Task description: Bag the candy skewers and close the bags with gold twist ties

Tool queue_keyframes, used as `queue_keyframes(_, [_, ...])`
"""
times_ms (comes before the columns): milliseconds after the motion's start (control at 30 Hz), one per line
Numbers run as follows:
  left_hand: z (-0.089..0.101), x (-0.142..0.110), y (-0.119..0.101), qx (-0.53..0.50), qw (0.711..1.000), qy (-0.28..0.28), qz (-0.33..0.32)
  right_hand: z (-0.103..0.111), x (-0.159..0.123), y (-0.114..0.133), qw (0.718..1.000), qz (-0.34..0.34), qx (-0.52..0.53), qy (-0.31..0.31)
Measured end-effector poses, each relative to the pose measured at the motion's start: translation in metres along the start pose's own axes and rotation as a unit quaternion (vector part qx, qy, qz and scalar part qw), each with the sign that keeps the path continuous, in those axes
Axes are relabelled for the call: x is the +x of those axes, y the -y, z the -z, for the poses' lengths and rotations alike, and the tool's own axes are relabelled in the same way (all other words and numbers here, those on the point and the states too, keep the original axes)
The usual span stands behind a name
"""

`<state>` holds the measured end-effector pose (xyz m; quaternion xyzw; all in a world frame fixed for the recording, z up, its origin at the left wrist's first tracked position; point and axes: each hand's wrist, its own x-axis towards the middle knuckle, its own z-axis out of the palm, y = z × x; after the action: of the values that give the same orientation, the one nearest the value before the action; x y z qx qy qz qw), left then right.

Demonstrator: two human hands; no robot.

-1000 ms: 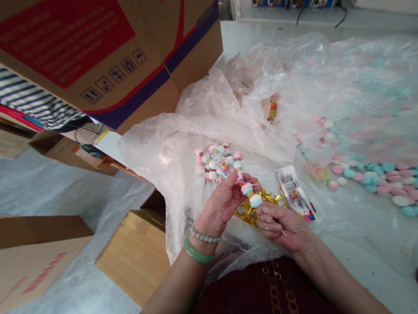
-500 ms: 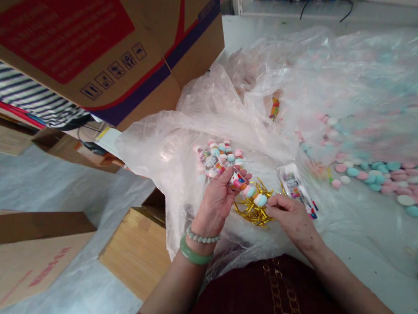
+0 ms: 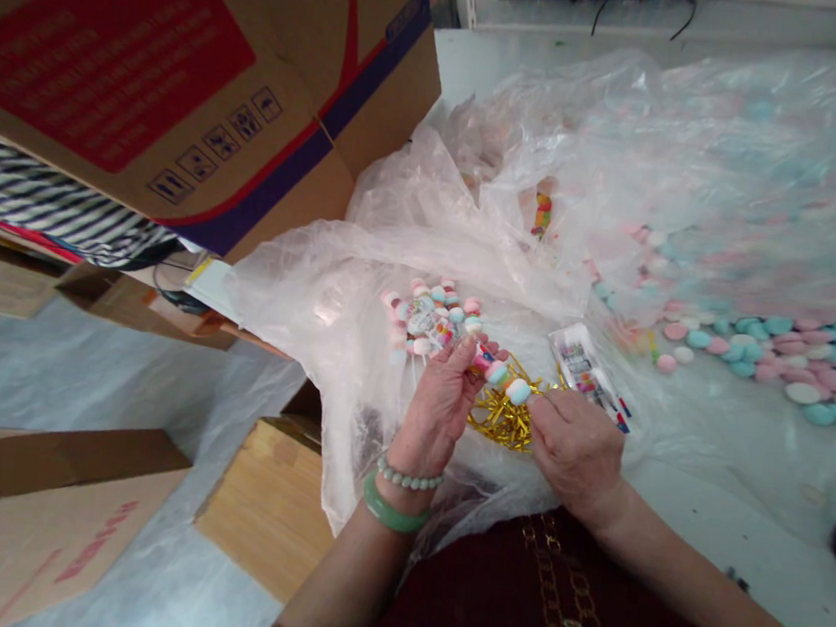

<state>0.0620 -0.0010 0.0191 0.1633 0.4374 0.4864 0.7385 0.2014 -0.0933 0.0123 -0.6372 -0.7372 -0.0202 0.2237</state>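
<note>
My left hand (image 3: 447, 382) is closed around a marshmallow skewer (image 3: 508, 381) with pink, orange and pale blue pieces in a clear printed wrapper. My right hand (image 3: 575, 447) is closed at the skewer's near right end, its fingertips pinching the gathered end of the wrapper; the fingers partly hide what lies there. Beneath the skewer is a heap of gold twist ties (image 3: 500, 424). Beyond my left hand lies a pile of other marshmallow skewers (image 3: 438, 306), some wrapped, their white sticks pointing toward me. A stack of flat printed wrappers (image 3: 585, 368) sits beyond my right hand.
Clear plastic sheeting (image 3: 410, 252) covers much of the table. Loose pink, white and blue marshmallows (image 3: 790, 361) spread at the right, partly under plastic. A large cardboard carton (image 3: 287, 138) stands at the left. On the floor are an open box (image 3: 79, 506) and a wood-patterned box (image 3: 272, 503).
My right hand has turned over at the wrapper's end, its back now facing up and its fingers curled tighter. The left hand keeps its hold on the skewer. The view has shifted slightly.
</note>
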Motion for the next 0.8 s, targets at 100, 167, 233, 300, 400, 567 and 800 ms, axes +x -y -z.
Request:
queue_keyframes(100, [0.001, 0.000, 0.000, -0.005, 0.999, -0.012, 0.030, -0.003, 0.000, 0.000, 0.992, -0.076, 0.101, 0.026])
queue_keyframes(167, [0.002, 0.000, 0.000, 0.000, 0.999, -0.004, 0.039, -0.006, 0.003, -0.004, 0.953, -0.178, 0.238, 0.062])
queue_keyframes(233, [0.004, 0.001, 0.000, 0.008, 0.999, 0.012, 0.030, -0.006, 0.008, -0.009, 0.858, -0.285, 0.410, 0.118])
queue_keyframes(300, [0.007, 0.003, 0.000, 0.016, 0.999, 0.029, 0.029, -0.006, 0.013, -0.015, 0.727, -0.365, 0.555, 0.174])
queue_keyframes(400, [0.011, 0.007, 0.000, 0.033, 0.998, 0.039, 0.047, -0.005, 0.018, -0.023, 0.593, -0.422, 0.654, 0.208])
queue_keyframes(567, [0.011, 0.007, 0.001, 0.054, 0.997, 0.041, 0.023, -0.010, 0.018, -0.026, 0.483, -0.433, 0.725, 0.230])
queue_keyframes(800, [0.007, 0.003, 0.009, 0.034, 0.994, 0.069, 0.073, -0.018, 0.011, -0.020, 0.274, -0.413, 0.814, 0.301])
